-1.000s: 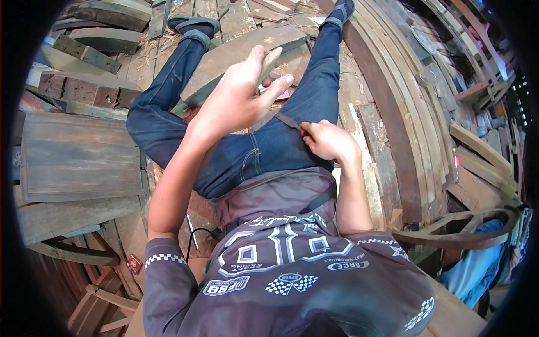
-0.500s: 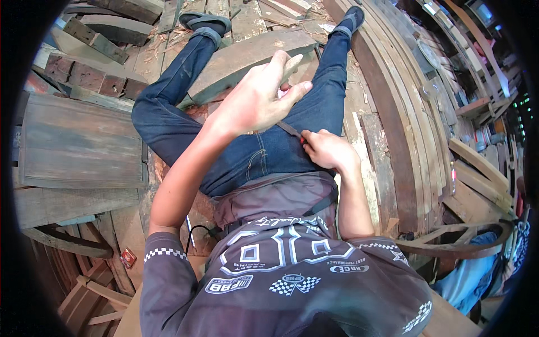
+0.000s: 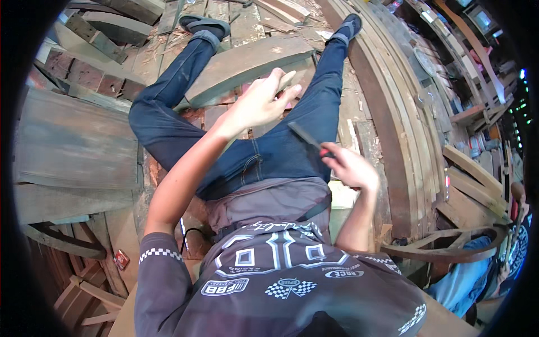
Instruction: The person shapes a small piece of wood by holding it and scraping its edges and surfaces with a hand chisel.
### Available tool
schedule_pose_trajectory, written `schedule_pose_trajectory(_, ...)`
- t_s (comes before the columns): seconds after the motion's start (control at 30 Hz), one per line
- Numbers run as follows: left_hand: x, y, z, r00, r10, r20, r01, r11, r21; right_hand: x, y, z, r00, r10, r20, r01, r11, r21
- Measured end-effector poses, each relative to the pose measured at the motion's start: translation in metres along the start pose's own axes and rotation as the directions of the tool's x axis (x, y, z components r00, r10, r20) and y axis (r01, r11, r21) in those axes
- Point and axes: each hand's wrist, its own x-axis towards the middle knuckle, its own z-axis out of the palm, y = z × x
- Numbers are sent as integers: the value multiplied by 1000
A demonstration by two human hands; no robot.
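My left hand [image 3: 264,101] is raised over the gap between my thighs. Its fingers are closed around a small pale piece of wood [image 3: 287,79], whose pointed end shows past the fingers. My right hand [image 3: 352,167], above my right thigh, grips a flat-bladed hand tool [image 3: 305,136] by its red and black handle. The grey blade points up and left toward the left hand, apart from the wood. It is blurred, so whether it is a file or a chisel I cannot tell.
A curved thick timber [image 3: 247,64] lies between my legs on the plank floor. Long stacked beams [image 3: 387,106] run along the right. Wooden blocks [image 3: 90,73] and a broad panel [image 3: 76,140] are at left. Someone's jeans [image 3: 463,283] show at lower right, beside a curved wooden frame [image 3: 449,253].
My right hand has moved right and slightly down with the tool, drawing the blade farther from the left hand. The left hand has shifted slightly left and down, still holding the wood.
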Motion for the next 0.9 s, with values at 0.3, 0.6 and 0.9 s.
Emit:
schedule_pose_trajectory(0.3, -6, -78, 12, 988, -147, -46, 148, 989, 28, -40, 31, -12, 998, -21, 63, 19, 1000, 20)
schedule_pose_trajectory(0.6, -62, -52, -16, 982, -186, 14, 183, 975, 127, -12, 5, 13, 993, -119, 22, 120, 993, -22)
schedule_pose_trajectory(0.9, -56, -116, 3, 964, -167, 205, 211, 954, -215, -15, -9, 4, 991, -120, -53, 116, 991, -65)
